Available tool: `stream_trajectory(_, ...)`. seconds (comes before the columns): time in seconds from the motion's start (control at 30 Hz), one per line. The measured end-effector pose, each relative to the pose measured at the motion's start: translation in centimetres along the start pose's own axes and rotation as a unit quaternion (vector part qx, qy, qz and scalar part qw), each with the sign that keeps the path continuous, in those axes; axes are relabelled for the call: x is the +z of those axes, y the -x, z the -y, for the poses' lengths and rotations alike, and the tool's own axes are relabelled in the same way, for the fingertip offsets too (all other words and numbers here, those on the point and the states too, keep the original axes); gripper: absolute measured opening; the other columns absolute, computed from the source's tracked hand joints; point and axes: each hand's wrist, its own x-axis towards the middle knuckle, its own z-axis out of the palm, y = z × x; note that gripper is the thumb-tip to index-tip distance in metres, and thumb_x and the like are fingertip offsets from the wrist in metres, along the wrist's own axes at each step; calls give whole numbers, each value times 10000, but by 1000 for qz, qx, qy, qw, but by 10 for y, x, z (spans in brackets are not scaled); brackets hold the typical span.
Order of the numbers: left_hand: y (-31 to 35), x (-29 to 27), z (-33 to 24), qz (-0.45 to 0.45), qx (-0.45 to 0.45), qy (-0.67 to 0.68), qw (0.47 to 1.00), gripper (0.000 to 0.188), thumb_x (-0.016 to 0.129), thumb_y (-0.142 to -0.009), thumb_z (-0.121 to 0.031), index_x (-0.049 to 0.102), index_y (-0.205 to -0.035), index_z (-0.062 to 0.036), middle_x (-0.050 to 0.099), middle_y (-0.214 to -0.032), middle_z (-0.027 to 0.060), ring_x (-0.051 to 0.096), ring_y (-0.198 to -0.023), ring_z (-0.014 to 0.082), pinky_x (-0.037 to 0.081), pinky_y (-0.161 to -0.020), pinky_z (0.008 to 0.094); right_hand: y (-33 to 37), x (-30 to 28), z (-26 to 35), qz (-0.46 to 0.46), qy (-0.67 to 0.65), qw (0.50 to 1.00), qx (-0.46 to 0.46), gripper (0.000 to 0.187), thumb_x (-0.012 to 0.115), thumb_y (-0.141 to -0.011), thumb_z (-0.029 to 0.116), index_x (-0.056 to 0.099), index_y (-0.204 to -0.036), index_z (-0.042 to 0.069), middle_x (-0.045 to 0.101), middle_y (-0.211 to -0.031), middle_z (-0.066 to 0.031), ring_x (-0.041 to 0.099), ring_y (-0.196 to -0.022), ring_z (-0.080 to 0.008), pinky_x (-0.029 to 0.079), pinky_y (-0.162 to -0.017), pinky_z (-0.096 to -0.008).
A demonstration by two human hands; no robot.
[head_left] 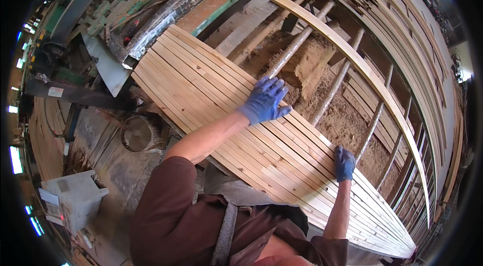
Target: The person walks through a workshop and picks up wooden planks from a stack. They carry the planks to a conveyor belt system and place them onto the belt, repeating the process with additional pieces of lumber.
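Note:
Long, narrow wooden strips (201,85) lie side by side in a wide layer in front of me. In a blue glove, my left hand (265,101) rests on the far strips, its fingers spread and the thumb pointing right. My right hand (345,163), also gloved in blue, is farther right at the far edge of the layer. Its fingers are bent over the outermost strip, gripping that edge. Thin dark gaps show between some of the strips.
Beyond the strips, metal rollers (332,92) cross a frame above heaped sawdust (327,110). One long board (352,55) lies across the rollers. More boards (402,50) are stacked at the far right. Green machinery (136,4) stands at the far left, a grey box (75,200) near left.

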Motion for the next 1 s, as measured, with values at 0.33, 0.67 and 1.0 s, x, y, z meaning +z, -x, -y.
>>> stream_trajectory(0.33, -26, 17, -11, -22, 88, 62, 994, 419, 764, -810, -341, 666, -1147, -111, 678, -1072, 125, 624, -1028, 337, 447, -934, 499, -17, -30, 3, 146, -104, 972, 150, 685, 401, -977, 635, 720, -881, 36, 709, -847, -202, 674, -814, -376, 491, -777, -470)
stream_trajectory(0.67, -27, 25, -21, 50, 132, 21, 990, 372, 634, -955, -331, 673, -1170, -30, 722, -1085, 161, 679, -997, 337, 488, -922, 445, 1, -27, 0, 78, -75, 971, 214, 763, 294, -960, 684, 758, -1005, 79, 711, -1056, -211, 650, -1043, -427, 462, -959, -498)
stream_trajectory(1.0, 111, -46, -114, 77, 111, 100, 986, 750, 701, -868, -461, 477, -1435, -24, 491, -1449, 229, 426, -1373, 435, 290, -1166, 536, -10, -9, 6, -19, -44, 992, 114, 522, 350, -1034, 468, 722, -970, 108, 713, -904, -216, 689, -853, -396, 502, -778, -517)
